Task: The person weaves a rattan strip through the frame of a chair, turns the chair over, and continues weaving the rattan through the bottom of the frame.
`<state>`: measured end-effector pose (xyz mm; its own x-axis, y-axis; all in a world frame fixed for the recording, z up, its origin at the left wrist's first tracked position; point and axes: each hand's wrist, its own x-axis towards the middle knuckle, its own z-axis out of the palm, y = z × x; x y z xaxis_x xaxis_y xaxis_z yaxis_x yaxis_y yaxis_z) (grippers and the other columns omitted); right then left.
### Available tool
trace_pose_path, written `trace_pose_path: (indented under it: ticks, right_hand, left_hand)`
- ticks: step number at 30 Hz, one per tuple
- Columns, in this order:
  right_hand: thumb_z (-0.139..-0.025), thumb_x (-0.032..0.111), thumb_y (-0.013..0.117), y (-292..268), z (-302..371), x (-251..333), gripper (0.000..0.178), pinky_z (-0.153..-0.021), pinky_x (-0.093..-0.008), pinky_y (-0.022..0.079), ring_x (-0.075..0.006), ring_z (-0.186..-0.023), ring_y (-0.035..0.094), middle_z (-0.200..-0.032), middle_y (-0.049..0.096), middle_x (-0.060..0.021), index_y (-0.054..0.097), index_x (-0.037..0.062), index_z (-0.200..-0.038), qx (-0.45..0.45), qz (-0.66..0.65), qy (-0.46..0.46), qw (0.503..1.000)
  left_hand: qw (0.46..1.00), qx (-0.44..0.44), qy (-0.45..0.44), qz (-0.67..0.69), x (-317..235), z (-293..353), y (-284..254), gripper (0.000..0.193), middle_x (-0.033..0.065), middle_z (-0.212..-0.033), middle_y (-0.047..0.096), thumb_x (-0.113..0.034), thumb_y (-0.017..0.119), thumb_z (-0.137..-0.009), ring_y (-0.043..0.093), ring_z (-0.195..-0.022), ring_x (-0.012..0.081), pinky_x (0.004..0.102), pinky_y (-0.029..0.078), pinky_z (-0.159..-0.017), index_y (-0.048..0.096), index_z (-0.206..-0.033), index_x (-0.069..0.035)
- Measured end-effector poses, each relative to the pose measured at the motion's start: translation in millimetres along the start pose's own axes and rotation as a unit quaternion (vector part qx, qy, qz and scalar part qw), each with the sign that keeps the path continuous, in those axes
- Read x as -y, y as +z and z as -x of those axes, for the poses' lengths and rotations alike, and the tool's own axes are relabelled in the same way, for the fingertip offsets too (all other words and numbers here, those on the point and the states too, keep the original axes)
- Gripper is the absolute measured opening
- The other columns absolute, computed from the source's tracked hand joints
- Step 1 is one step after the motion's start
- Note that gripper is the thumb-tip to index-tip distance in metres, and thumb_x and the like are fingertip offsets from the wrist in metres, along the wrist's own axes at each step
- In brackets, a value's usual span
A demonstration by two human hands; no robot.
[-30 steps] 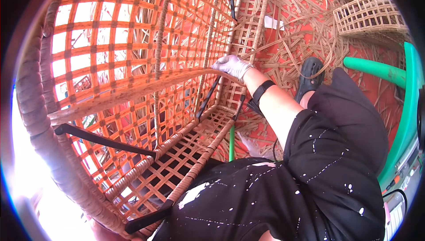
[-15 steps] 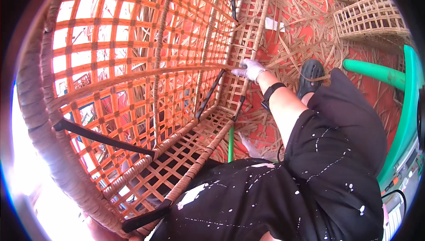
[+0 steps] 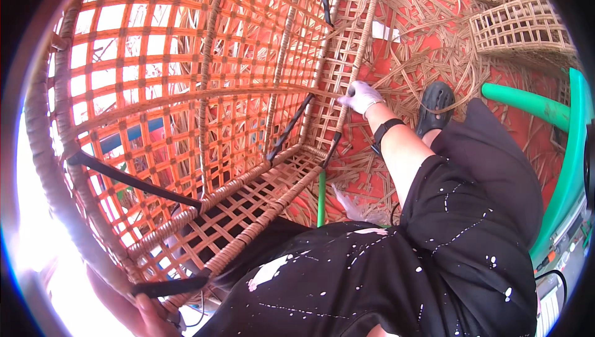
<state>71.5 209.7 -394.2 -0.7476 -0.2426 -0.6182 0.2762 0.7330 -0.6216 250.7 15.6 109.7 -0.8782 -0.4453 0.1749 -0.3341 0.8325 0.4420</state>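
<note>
A large open basket (image 3: 246, 230), woven in a grid of tan strips with wrapped rims, leans over my lap and fills the left side. My right hand (image 3: 362, 98), in a thin whitish glove, is closed at its far right wall. A loose flat weaving strip (image 3: 204, 93) crosses the basket's inside and ends at those fingers, which pinch it. At the lower left my left hand (image 3: 149, 313) is wrapped round the basket's rim corner, beside a black strap (image 3: 170, 285); part of that hand is hidden behind the rim.
Cut strips (image 3: 427, 46) litter the red floor. Two woven baskets (image 3: 520, 24) stand at the upper right. A green plastic chair (image 3: 573, 151) curves along the right edge, near my dark shoe (image 3: 436, 106). More black straps (image 3: 139, 182) span the basket's corners.
The basket has shifted slightly left and tilted. My left hand shows more at the lower corner. My right hand has drawn slightly right, its fingers now curled on the strip.
</note>
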Motion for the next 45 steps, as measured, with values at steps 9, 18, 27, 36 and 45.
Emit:
trace_pose_path:
  ticks: [9,18,27,36,45]
  right_hand:
    - [-0.070,0.034,0.074,13.5,-23.9,-43.2,0.053,-0.079,-0.0351,0.048,-0.0257,-0.088,0.062,-0.102,0.064,-0.0145,0.056,0.0103,-0.114,0.086,-0.179,-0.146,0.969]
    - [-0.086,0.032,0.059,-15.9,-9.0,-52.9,0.030,-0.055,-0.0240,0.045,-0.0106,-0.067,0.060,-0.090,0.066,-0.0026,0.064,0.0092,-0.106,0.159,-0.351,-0.051,0.922]
    - [-0.083,0.024,0.058,-50.8,-1.7,-57.5,0.017,-0.045,-0.0246,0.043,-0.0109,-0.052,0.052,-0.066,0.053,0.0009,0.063,0.0109,-0.092,0.156,-0.472,0.053,0.866]
    - [-0.083,0.025,0.058,-188.2,68.0,-79.5,0.021,-0.038,-0.0216,0.031,-0.0060,-0.042,0.037,-0.063,0.054,-0.0007,0.063,0.0056,-0.078,0.094,-0.238,0.070,0.964]
    - [-0.082,0.029,0.060,-259.6,128.4,-92.4,0.024,-0.039,-0.0208,0.032,-0.0052,-0.042,0.035,-0.068,0.055,0.0009,0.064,0.0049,-0.079,0.064,-0.153,0.162,0.973]
  left_hand:
    - [0.990,0.105,0.092,0.023,22.0,-29.1,-23.5,0.087,0.0180,-0.145,0.020,-0.029,0.065,-0.080,0.024,-0.132,0.0268,0.0406,0.032,-0.101,0.013,-0.142,0.004]
    - [0.985,0.122,-0.014,0.122,36.1,-43.4,-40.6,0.077,0.0167,-0.141,0.027,-0.010,0.058,-0.085,0.040,-0.123,0.0264,0.0362,0.040,-0.096,0.010,-0.143,0.000]
    - [0.982,0.185,-0.001,0.044,6.4,-76.3,-32.0,0.071,0.0147,-0.144,0.027,-0.014,0.051,-0.082,0.033,-0.129,0.0264,0.0364,0.037,-0.100,0.016,-0.143,0.001]
    - [0.953,0.230,-0.106,0.168,104.5,-187.3,58.0,0.060,0.0045,-0.116,0.052,-0.015,0.056,-0.079,0.048,-0.100,0.0109,0.0228,0.038,-0.087,0.038,-0.134,0.001]
    - [0.943,0.315,-0.067,0.089,162.5,-240.3,191.1,0.052,0.0099,-0.104,0.062,-0.038,0.066,-0.077,0.054,-0.099,0.0171,0.0293,0.043,-0.085,0.058,-0.118,-0.006]
